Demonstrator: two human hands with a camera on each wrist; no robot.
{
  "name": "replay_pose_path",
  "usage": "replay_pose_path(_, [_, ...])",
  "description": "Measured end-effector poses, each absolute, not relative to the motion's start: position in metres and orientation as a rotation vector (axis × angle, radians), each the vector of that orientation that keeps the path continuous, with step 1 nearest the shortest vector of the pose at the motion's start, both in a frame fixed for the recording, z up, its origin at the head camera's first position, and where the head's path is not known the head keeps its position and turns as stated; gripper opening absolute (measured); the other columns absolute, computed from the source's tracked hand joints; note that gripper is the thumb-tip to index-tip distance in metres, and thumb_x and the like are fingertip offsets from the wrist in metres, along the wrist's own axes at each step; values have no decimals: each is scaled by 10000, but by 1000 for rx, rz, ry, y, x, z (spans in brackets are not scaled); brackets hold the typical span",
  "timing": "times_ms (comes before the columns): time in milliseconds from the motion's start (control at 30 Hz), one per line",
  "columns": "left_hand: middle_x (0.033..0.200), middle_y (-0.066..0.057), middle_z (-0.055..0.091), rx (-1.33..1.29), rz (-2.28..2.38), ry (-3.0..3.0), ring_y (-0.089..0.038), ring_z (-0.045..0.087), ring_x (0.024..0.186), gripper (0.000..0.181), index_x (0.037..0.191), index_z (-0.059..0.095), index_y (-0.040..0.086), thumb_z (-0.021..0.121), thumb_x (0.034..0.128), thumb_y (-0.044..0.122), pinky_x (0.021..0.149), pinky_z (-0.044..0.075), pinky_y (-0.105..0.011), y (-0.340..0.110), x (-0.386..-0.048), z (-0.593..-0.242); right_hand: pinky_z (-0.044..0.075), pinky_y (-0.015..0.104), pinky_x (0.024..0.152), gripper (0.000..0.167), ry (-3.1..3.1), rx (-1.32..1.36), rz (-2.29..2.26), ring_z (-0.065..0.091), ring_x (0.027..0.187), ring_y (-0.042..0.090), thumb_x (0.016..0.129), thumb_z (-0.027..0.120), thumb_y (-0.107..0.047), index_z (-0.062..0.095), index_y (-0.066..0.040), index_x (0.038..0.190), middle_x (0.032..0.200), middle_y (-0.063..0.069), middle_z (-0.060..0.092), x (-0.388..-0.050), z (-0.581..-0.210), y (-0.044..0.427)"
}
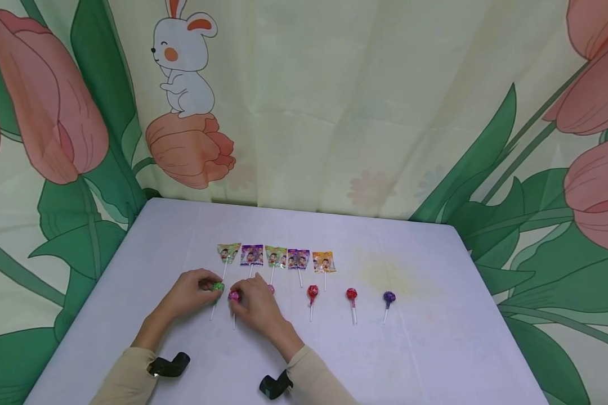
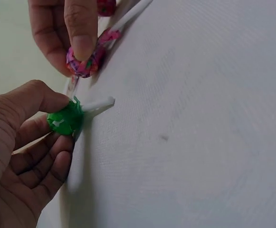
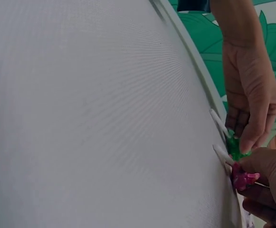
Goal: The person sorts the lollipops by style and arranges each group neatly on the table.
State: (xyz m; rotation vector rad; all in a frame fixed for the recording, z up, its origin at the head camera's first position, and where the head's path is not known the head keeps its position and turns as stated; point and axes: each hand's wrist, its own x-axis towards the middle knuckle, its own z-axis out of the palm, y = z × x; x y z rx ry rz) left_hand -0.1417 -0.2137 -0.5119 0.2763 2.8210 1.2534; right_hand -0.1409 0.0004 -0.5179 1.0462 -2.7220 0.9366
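Note:
The left hand (image 1: 195, 292) pinches the round head of a green lollipop (image 1: 218, 287), whose white stick points toward the front of the table. Just right of it, the right hand (image 1: 259, 306) holds a pink lollipop (image 1: 233, 295) by its head between thumb and finger. In the left wrist view the green lollipop (image 2: 65, 118) lies between thumb and fingers of the left hand (image 2: 23, 142), and the right hand's thumb is on the pink one (image 2: 84, 62). Another pink lollipop (image 1: 271, 289) is partly hidden behind the right hand.
Behind the hands, several flat-wrapped lollipops (image 1: 276, 256) form a row on the white table (image 1: 436, 349). To the right lie two red lollipops (image 1: 312, 291) (image 1: 352, 294) and a purple one (image 1: 389, 296). A printed curtain (image 1: 324, 112) hangs behind.

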Motion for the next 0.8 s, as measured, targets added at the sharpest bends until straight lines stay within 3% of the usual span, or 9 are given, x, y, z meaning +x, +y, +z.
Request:
replay_pose_path(633, [908,-26,698,237,1244,2816,-151,614,826,242,1049,740,-6,812,839,89,740,538,-291,-215,-144,-516,311,526,1192,203,-2644,936,1038,639,1029,159,904,741,-131,701,-62,1091,1020,20,731,-142,-516,-7])
replay_pose_path(800, [910,-28,698,219,1239,2813,-153,613,829,246,1052,738,-9,812,839,91,740,536,-286,-215,-142,-516,429,420,1086,201,-2670,846,1049,583,956,141,888,757,-136,715,-63,1070,976,13,718,-146,-513,-12])
